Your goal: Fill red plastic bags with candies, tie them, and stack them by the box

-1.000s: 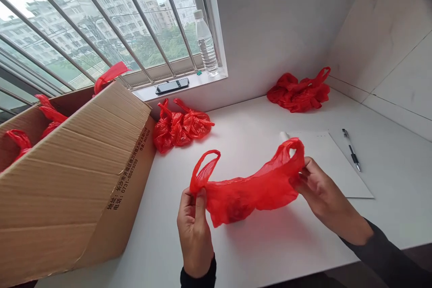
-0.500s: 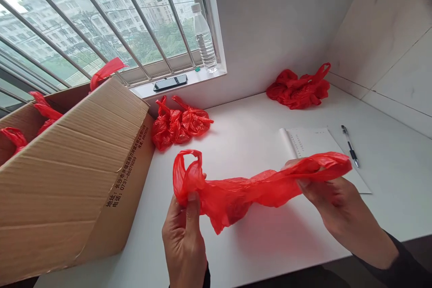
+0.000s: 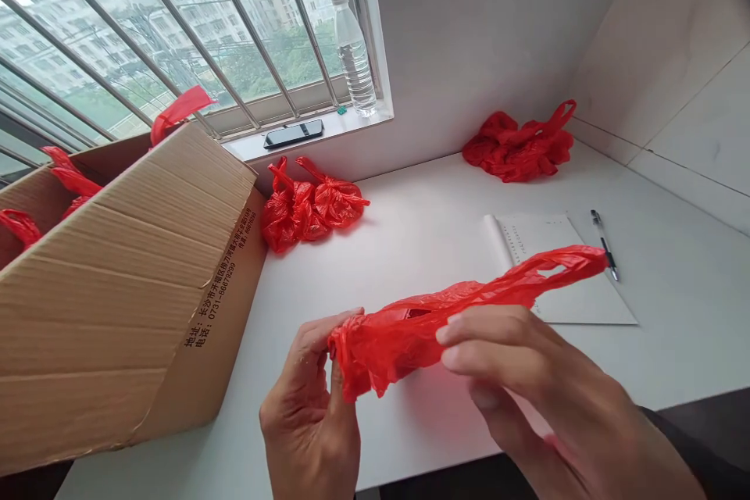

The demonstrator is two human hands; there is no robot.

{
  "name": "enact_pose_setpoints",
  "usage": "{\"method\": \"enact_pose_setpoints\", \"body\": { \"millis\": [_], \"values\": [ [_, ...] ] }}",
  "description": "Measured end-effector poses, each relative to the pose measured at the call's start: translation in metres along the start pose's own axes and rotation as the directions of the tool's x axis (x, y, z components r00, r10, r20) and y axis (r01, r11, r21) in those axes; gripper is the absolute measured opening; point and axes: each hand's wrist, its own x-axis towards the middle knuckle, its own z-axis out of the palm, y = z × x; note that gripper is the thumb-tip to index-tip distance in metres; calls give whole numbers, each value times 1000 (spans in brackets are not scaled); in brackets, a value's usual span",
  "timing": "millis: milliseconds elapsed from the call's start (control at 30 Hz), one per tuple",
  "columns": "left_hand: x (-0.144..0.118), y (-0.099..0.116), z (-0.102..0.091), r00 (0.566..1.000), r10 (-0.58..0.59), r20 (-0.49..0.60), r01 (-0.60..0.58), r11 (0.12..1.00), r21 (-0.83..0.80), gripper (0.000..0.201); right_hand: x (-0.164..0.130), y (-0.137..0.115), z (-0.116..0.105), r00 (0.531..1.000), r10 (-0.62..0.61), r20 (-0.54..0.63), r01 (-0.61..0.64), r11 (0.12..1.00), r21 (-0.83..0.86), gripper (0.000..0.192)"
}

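Both hands grip a red bag (image 3: 410,328) above the front edge of the worktop (image 3: 422,242)

The left hand (image 3: 310,414) pinches the bag's bunched left end between thumb and fingers; the right hand (image 3: 527,398) closes over its middle, fingers curled on the plastic, and a twisted handle trails out to the right above a sheet of paper (image 3: 556,266). A pen (image 3: 603,244) lies just beside the paper's right edge. A tilted cardboard box (image 3: 117,289) stands at the left edge, with red plastic showing over its top. Two knotted bags (image 3: 310,207) lie against the box's far corner below the sill, and a heap of bags (image 3: 519,148) sits in the far right corner. On the sill are a phone (image 3: 293,133) and a water bottle (image 3: 351,55)
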Motion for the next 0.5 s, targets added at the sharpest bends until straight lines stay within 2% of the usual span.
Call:
{"method": "enact_pose_setpoints", "body": {
  "millis": [33, 100, 167, 267, 333, 367, 433, 500],
  "values": [
    [-2, 1, 0, 1000, -10, 9, 10, 1000, -9, 17, 6, 4, 3, 995, -6, 99, 7, 1000, -8, 36],
    [-5, 1, -1, 999, -36, 33, 36, 999, -14, 20, 15, 15, 10, 984, 15, 180, -3, 998, -63, 28],
    [-7, -1, -4, 999, -40, 32, 40, 999, -6, 24, 17, 22, 14, 978, 35, 205, -4, 988, -152, 23],
    [-10, -6, -7, 999, -46, 6, 46, 999, 8, 23, 11, 22, 13, 982, -1, 190, 49, 968, -248, 19],
    [-14, -9, -9, 996, -45, -70, 46, 999, 6, 24, 7, 18, 11, 973, -7, 230, 67, 965, -255, 22],
    [-17, -11, -8, 991, -2, -132, 0, 1000, -10, 27, 7, 16, 10, 962, 3, 272, 68, 966, -251, 25],
    [-25, -13, -5, 962, 167, -216, -176, 984, -24, 36, 7, 14, 11, 935, 49, 352, 41, 969, -243, 29],
    [-33, -14, 2, 927, 330, -179, -329, 944, 36, 52, 8, 13, 15, 907, 127, 403, -37, 974, -224, 27]
  ]
}}
